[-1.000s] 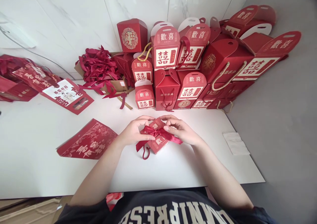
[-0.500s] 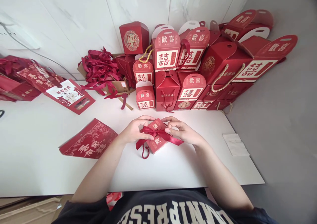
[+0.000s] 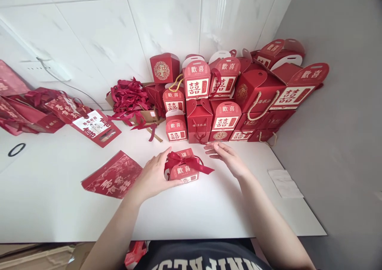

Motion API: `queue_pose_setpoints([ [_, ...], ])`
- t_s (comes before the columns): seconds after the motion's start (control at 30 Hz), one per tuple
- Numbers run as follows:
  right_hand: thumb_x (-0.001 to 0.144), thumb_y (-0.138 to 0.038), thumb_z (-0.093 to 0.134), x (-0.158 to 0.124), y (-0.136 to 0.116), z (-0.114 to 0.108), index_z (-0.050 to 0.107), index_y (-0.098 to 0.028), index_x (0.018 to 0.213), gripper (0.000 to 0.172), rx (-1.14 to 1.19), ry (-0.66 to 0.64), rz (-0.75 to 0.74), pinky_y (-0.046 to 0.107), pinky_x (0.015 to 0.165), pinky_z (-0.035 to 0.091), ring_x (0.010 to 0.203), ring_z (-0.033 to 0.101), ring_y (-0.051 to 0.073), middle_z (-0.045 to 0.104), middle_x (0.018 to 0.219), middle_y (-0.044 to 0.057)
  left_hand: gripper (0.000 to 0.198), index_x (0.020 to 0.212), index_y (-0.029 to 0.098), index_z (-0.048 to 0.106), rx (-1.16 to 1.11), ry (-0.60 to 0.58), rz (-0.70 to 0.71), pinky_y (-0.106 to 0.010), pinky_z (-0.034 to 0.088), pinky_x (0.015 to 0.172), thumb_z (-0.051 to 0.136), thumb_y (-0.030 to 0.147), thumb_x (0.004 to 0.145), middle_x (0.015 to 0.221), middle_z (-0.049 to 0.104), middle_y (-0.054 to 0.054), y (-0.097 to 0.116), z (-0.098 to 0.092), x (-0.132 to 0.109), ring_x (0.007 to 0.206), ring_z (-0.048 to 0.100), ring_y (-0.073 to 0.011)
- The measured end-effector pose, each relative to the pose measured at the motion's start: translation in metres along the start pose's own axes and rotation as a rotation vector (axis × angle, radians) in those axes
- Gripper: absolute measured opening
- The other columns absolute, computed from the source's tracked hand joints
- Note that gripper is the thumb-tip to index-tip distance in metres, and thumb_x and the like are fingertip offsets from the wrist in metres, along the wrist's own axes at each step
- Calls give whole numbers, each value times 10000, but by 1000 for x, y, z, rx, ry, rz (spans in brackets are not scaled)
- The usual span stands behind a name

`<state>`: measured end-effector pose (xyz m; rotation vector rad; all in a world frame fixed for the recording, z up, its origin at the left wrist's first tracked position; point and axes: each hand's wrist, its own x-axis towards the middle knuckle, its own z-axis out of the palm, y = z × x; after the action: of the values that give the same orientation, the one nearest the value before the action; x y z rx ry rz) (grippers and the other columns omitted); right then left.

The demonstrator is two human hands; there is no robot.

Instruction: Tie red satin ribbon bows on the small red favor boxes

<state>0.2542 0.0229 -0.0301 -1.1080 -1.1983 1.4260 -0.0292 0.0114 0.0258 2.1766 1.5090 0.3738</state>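
A small red gift box [image 3: 184,172] with gold characters and a red ribbon bow [image 3: 182,159] tied on top stands on the white table [image 3: 193,206]. My left hand [image 3: 155,175] wraps round the box's left side and holds it. My right hand [image 3: 227,158] hovers just right of the box with its fingers stretched out and holds nothing; it does not touch the box.
A stack of red gift boxes [image 3: 227,99] lines the tiled wall. A cardboard box of red ribbons [image 3: 128,99] sits left of them. Flat red paper bags [image 3: 115,176] lie at my left, more [image 3: 44,111] at far left. A white paper slip [image 3: 285,182] lies right.
Both hands were pinching the bow on the tilted box. Now the box stands upright, my right hand has let go and opened, and my left hand holds its side. My view tilted up.
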Motion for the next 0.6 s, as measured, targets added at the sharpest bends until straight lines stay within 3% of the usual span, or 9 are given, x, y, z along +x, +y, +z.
queue_pose_setpoints([
  [0.07,905,-546,547,0,2,0,664,-229,1024,358,11,-1,5,394,962,462,1040,644,220,675,1126,67,868,1373,258,432,-20,20,-28,-454,519,911,753,609,646,1309,570,-121,6,1,-4,1140,606,-348],
  [0.17,894,-540,566,0,4,0,661,-222,970,341,14,4,3,377,943,469,1002,646,208,684,1090,63,820,1313,279,487,-115,27,39,-410,538,933,805,547,606,1319,569,-73,13,-8,-8,1130,622,-308],
  [0.23,884,-542,577,1,6,-1,658,-216,928,339,8,9,-4,363,926,472,974,643,201,686,1061,62,854,1361,295,453,-247,59,94,-391,535,967,824,489,617,1355,553,-61,14,-23,-10,1187,597,-300],
  [0.3,871,-545,591,2,9,-3,654,-210,897,342,-2,14,-4,357,922,468,954,636,194,686,1031,58,868,1392,288,426,-433,167,142,-399,537,973,817,476,640,1371,551,-66,10,-45,-10,1213,583,-304],
  [0.37,854,-551,606,4,13,-3,649,-205,882,350,-19,20,10,360,928,460,943,630,190,684,1017,56,843,1356,262,459,-609,399,198,-438,527,986,807,519,633,1377,551,-70,-1,-74,-6,1217,578,-311],
  [0.43,837,-557,621,6,17,-3,644,-199,871,360,-36,23,27,366,932,454,935,626,188,682,1013,58,820,1276,245,491,-661,776,203,-482,486,1033,819,549,589,1386,544,-49,-23,-108,1,1253,547,-302],
  [0.5,825,-560,630,8,19,-1,645,-194,864,369,-49,17,36,372,929,452,923,625,189,682,1006,61,851,1304,244,397,-629,1073,178,-550,469,1028,789,556,616,1418,505,-37,-55,-142,8,1277,523,-289],
  [0.6,820,-559,636,8,21,1,655,-190,873,373,-70,-2,48,379,927,450,913,626,193,679,994,63,934,1327,175,220,-445,1271,70,-537,417,1086,766,523,654,1456,426,-96,-112,-176,6,1300,481,-237],
])
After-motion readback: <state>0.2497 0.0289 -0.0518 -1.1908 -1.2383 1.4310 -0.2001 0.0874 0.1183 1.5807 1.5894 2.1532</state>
